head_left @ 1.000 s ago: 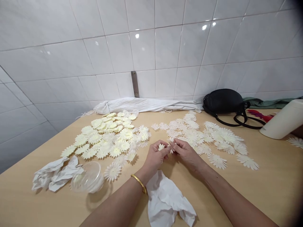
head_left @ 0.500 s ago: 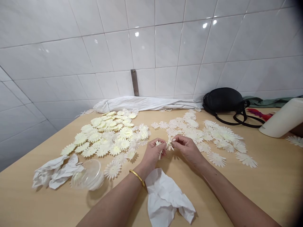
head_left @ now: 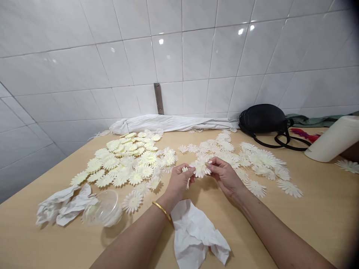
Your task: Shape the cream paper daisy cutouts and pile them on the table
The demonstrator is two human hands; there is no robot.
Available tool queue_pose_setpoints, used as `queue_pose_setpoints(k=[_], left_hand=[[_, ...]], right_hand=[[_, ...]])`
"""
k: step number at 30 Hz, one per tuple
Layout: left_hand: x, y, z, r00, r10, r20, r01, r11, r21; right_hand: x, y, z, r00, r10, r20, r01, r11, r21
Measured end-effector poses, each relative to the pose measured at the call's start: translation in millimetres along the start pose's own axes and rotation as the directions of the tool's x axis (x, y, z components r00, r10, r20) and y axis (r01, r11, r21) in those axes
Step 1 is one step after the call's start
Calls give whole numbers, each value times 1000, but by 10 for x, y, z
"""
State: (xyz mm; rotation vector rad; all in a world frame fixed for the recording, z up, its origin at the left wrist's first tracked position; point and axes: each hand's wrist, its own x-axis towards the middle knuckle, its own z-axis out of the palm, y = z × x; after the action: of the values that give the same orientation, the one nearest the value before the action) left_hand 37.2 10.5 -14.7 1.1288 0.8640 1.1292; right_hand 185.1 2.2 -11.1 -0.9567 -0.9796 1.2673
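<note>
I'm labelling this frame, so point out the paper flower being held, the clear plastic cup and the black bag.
paper flower (head_left: 200, 170), head view, middle of its petals.
plastic cup (head_left: 104, 212), head view, its clear wall.
black bag (head_left: 262, 117), head view, middle of its body.

The left hand (head_left: 179, 181) curled over a small flower piece (head_left: 185, 170), hiding most of it, while the right hand (head_left: 224, 175) covered one rim of a white paper flower (head_left: 199, 169). A white bottle (head_left: 333, 140) on the surface (head_left: 308, 224) ran out of the right edge, and the red item (head_left: 304, 134) beside the black bag (head_left: 263, 117) was too small to identify.
</note>
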Motion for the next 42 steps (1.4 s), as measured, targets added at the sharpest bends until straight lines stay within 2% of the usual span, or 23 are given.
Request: queue_pose_setpoints(k=[5, 11, 16, 23, 27, 30, 34, 38, 42], left_hand=[[0, 23, 1, 999, -11, -37, 10, 1000, -27], [-7, 43, -4, 996, -32, -89, 29, 999, -38], [21, 57, -44, 989, -23, -147, 14, 998, -61], [26, 53, -42, 992, -10, -127, 2, 998, -59], [24, 45, -37, 992, -22, -128, 14, 998, -63], [23, 41, -41, 992, -15, -122, 8, 998, -57], [26, 37, -50, 991, -7, -132, -1, 998, -61], [35, 32, -56, 990, -9, -138, -2, 997, -76], [31, 25, -47, 992, -10, -127, -1, 996, -87]], right_hand=[[36, 9, -42, 999, 4, -50, -2, 1000, 31], [48, 9, -47, 998, -9, -54, 10, 1000, 7], [92, -3, -125, 988, -66, -142, 73, 997, 40], [74, -15, -116, 999, -5, -46, 6, 1000, 22], [48, -8, -87, 998, 59, -30, -59, 998, 5], [36, -1, -78, 997, 83, 12, -82, 996, -39], [17, 15, -74, 994, 50, 98, -32, 984, -174], [15, 48, -93, 998, -14, 63, 33, 947, -320], [37, 73, -121, 997, -71, 17, 72, 929, -364]])
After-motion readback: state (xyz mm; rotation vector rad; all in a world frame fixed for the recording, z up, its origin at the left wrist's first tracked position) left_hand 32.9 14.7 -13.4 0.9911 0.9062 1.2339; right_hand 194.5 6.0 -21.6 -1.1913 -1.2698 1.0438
